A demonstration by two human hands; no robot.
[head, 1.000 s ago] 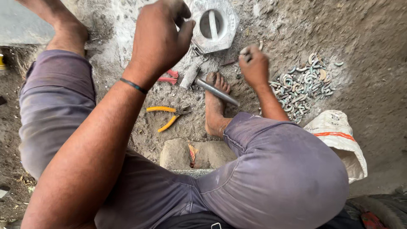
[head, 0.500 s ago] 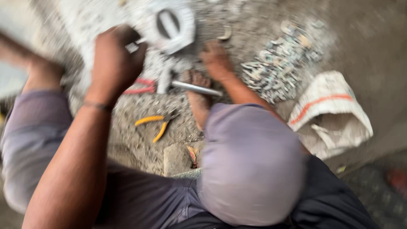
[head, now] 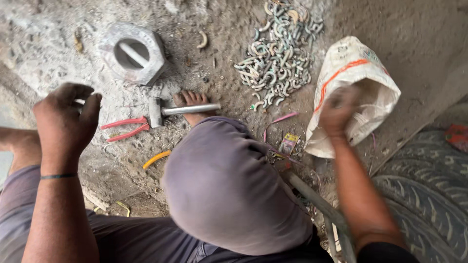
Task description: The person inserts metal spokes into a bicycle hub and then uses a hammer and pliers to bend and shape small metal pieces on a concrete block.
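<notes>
Right hand [head: 340,109] is out at the right, blurred, sitting at the mouth of the white woven sack [head: 363,73] with the orange stripe. The fingers reach into the opening, but the blur is too heavy to tell whether the grip is clenched on anything or released. The sack lies on the dirt ground [head: 234,29], just right of the heap of small bent metal hooks [head: 280,51], near but not on them.

Left hand [head: 66,119] hangs raised at the left, over the pale dusty patch, fingers curled in a loose fist; something pale shows just behind the fingertips, too hidden to name, so I cannot tell whether it grasps a thing. A dark band circles that wrist.

Down the middle: a hammer [head: 180,110] lies flat, its metal handle resting across the toes of a bare foot [head: 191,101], head pointing left. Touching the hammer head's left side, red-handled pliers [head: 124,129] lie on the ground. Nearer, an orange-handled tool [head: 157,159] pokes out from under the bent knee in purple-grey trousers [head: 229,185]. Far left sits a big hexagonal metal nut [head: 151,58] with a bar across its hole. A tyre [head: 424,195] fills the near right corner.
</notes>
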